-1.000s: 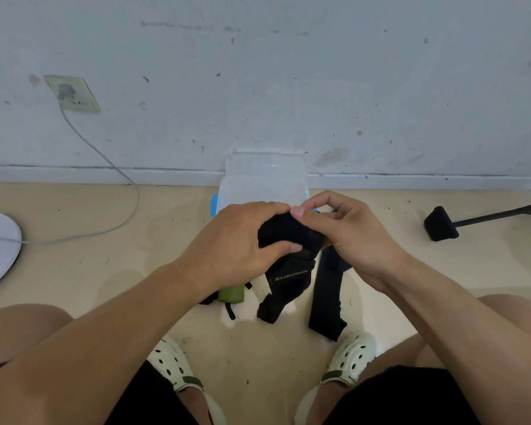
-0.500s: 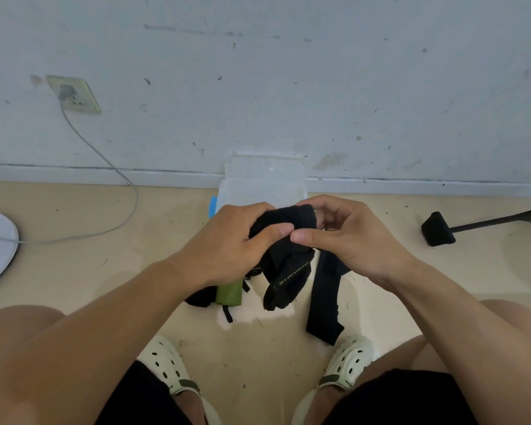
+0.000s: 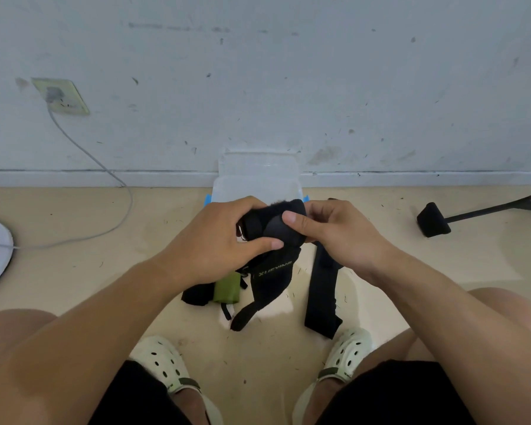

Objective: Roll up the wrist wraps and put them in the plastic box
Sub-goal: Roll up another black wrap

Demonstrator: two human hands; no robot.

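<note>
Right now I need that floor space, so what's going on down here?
A seated person is rolling a black wrist wrap, gripped by the left hand and right hand; its tail hangs loose. Another black strap lies on the floor. The open plastic box waits by the wall.

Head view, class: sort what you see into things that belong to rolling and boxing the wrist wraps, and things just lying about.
Job in hand:
black wrist wrap, gripped by left hand and right hand
second wrap
plastic box

Lying about:
green pouch
grey cable
wall socket
black stand foot
</note>
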